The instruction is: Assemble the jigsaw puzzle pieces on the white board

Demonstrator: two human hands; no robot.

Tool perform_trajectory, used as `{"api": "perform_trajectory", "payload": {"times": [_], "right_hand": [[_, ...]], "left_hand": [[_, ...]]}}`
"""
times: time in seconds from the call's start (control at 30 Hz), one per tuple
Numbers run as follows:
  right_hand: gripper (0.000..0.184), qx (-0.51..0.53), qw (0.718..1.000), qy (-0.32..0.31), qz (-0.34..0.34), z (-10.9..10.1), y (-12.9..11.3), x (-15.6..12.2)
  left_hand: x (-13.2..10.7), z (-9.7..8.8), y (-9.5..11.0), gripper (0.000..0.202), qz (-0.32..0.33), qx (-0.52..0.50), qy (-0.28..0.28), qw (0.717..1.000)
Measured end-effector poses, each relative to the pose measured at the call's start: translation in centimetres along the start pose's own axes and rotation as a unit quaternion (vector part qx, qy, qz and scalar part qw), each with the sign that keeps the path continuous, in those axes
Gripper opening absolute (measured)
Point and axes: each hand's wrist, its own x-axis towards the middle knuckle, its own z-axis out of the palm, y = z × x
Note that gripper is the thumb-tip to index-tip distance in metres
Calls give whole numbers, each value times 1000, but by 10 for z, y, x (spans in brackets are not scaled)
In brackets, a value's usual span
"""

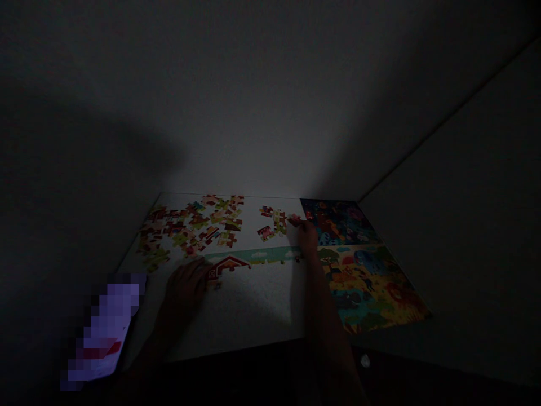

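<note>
In dim light, my left hand [186, 282] rests with its fingers laid out on the white table, beside the left end of a partly joined jigsaw puzzle [264, 255]. That joined strip shows pale sky, green ground and a red barn roof. Farther up and to the right, my right hand [309, 234] has its fingertips closed on a small reddish puzzle piece [294, 219]. Just left of it lies a small group of puzzle pieces [279, 221], with a pink-patterned piece [265, 233] near them. My right forearm hides the strip's right end.
Many loose puzzle pieces [186, 225] are scattered over the table's far left. Two picture sheets, a dark one [342, 223] and a yellow animal scene [372, 287], lie on the right. A lit, pixelated screen [107, 327] stands at the lower left. A wall rises behind the table.
</note>
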Motion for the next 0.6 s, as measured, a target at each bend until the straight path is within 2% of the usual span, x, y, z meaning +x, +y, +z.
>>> {"api": "perform_trajectory", "payload": {"times": [0.23,0.43,0.6], "right_hand": [[38,38,999,12,25,-4,-7,0],[37,-55,998,-7,27,-6,-22,0],[49,-118,992,-20,35,-2,-37,-6]], "left_hand": [[-1,2,-2,38,1,9,-6,1000],[-2,1,-1,36,6,0,-1,1000],[-1,-1,3,35,16,7,18,1000]]}}
